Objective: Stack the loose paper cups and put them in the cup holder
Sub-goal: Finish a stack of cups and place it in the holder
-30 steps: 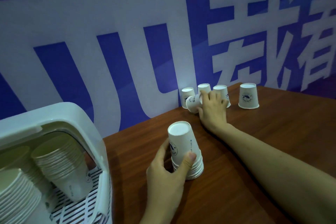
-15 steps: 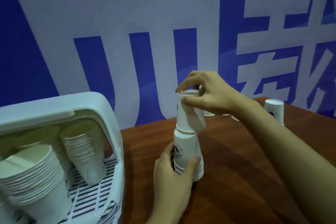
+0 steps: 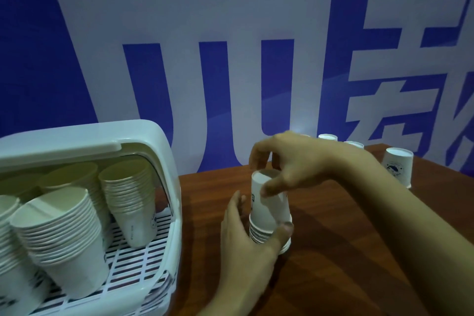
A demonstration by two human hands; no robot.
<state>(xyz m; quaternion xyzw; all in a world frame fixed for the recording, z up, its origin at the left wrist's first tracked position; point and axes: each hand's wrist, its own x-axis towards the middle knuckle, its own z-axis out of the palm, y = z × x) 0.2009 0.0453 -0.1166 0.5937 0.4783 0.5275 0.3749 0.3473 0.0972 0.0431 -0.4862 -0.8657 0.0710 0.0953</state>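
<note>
An upside-down stack of white paper cups (image 3: 270, 215) stands on the brown table in front of me. My left hand (image 3: 246, 246) grips the stack's lower part, thumb on its right side. My right hand (image 3: 289, 161) is over the top cup, fingertips pinching its upper end. The white cup holder (image 3: 143, 141) sits at the left with its lid up. Inside it lean several stacks of cups (image 3: 130, 200). A loose upside-down cup (image 3: 397, 168) stands at the far right, and two more (image 3: 341, 141) peek out behind my right wrist.
The wooden table (image 3: 333, 277) runs from the holder to the right edge of view. A blue wall banner with large white characters (image 3: 195, 59) rises directly behind the table. The holder's slatted floor (image 3: 136, 261) shows between the stacks.
My right hand has carried a cup from the far row and pushed it down over the stack. My left hand has kept hold of the stack. The view has shifted left.
</note>
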